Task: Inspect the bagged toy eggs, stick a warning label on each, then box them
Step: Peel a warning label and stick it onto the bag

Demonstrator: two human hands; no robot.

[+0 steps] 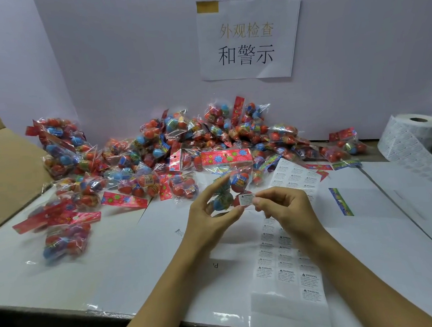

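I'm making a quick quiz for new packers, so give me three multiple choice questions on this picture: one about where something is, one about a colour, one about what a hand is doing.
1. Where is the roll of labels?
A. far right of the table
B. inside the cardboard box
C. under the wall sign

2. What colour is the header card on the held bag?
A. green
B. red with flowers
C. plain white

3. What is the right hand doing?
A. resting flat
B. pinching a warning label
C. gripping the roll

Answers: 1 A, it stands at the right edge. 2 B, red flowered strip on top. 3 B, fingertips hold the sticker against the bag.
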